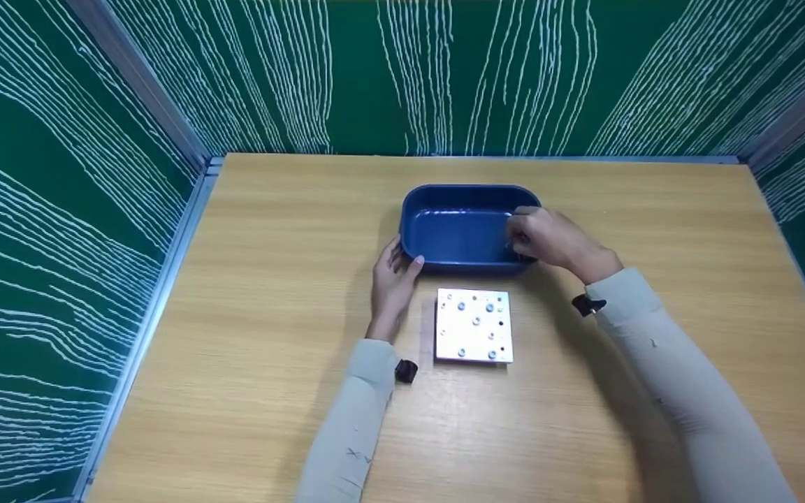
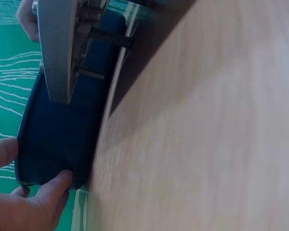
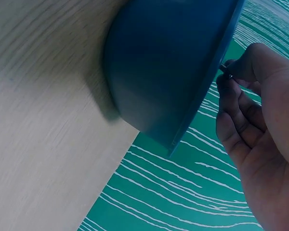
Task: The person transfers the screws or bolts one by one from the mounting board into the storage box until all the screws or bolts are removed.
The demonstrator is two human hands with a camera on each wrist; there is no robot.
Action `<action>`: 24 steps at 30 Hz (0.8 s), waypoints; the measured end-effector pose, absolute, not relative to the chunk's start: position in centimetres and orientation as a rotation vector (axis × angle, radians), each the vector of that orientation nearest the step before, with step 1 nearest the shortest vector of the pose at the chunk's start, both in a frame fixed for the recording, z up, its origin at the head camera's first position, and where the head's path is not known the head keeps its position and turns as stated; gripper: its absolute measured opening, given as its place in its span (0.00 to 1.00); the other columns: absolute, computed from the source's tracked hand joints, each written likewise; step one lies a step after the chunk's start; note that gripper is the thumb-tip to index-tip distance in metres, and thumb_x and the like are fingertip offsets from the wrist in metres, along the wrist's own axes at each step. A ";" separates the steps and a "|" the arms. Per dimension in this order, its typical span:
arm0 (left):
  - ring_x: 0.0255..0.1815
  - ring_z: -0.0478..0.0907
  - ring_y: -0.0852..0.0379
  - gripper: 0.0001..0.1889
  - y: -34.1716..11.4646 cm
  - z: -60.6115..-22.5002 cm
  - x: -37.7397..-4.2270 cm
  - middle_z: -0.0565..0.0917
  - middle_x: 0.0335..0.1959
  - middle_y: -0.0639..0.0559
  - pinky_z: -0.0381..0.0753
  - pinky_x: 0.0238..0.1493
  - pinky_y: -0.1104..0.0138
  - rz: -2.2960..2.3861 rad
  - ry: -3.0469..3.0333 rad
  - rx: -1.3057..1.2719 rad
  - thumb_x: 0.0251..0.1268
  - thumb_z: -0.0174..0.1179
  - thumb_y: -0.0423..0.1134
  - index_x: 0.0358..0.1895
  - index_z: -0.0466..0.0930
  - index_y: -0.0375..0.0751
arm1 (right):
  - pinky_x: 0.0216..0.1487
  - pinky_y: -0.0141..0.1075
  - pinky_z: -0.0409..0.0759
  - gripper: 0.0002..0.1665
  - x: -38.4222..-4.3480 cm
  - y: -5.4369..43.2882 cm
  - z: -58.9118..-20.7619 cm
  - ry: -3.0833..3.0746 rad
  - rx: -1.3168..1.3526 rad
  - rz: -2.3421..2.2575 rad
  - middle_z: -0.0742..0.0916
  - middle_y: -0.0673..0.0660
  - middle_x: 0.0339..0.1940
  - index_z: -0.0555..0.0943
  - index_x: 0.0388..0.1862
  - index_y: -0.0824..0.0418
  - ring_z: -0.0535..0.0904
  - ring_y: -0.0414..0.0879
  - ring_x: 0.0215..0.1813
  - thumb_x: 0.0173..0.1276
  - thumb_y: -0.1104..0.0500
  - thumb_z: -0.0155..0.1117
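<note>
A deep blue rectangular tray stands on the wooden table. My left hand holds its near left corner, thumb at the front side and fingers along the left end. Over the tray's right end, my right hand has its fingers bent. In the right wrist view it pinches a small, dark, screw-like metal piece between thumb and index finger, right at the tray's rim. A square metal plate with several bolts and holes sits just in front of the tray. Threaded bolt ends protrude from its underside in the left wrist view.
The wooden table runs to a metal frame edge on the left. Green panels with white wavy lines rise behind and at both sides. Dark wrist devices are worn at both cuffs.
</note>
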State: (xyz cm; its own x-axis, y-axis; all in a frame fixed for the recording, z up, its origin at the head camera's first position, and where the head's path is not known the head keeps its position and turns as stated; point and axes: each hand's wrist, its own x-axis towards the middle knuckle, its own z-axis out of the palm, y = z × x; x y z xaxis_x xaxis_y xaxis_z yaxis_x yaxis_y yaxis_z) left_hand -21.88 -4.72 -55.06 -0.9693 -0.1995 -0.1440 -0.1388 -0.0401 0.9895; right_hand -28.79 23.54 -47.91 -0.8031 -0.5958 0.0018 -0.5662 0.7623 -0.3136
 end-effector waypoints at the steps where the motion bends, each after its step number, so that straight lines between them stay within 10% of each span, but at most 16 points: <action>1: 0.78 0.70 0.45 0.35 -4.7 -55.1 -21.9 0.71 0.78 0.41 0.72 0.78 0.62 -2.198 -2.152 0.384 0.72 0.67 0.33 0.80 0.66 0.39 | 0.55 0.53 0.91 0.09 -28.9 23.5 -48.0 2.857 -0.946 -0.456 0.89 0.64 0.47 0.88 0.49 0.65 0.88 0.57 0.47 0.72 0.67 0.72; 24: 0.79 0.69 0.44 0.35 -4.6 -55.0 -21.9 0.71 0.78 0.40 0.71 0.79 0.62 -2.205 -2.139 0.375 0.72 0.67 0.32 0.80 0.65 0.37 | 0.54 0.54 0.91 0.12 -31.2 23.0 -48.8 2.807 -0.937 -0.344 0.90 0.67 0.50 0.88 0.53 0.67 0.90 0.61 0.53 0.74 0.67 0.70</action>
State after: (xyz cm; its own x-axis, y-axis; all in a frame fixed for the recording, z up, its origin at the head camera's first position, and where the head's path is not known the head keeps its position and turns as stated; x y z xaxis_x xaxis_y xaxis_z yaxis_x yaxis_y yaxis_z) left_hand -21.87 -4.60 -55.00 -0.9696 -0.2005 -0.1405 -0.1343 -0.0443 0.9899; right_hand -31.19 22.96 -48.75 -0.7904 -0.6073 -0.0802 -0.5701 0.7771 -0.2668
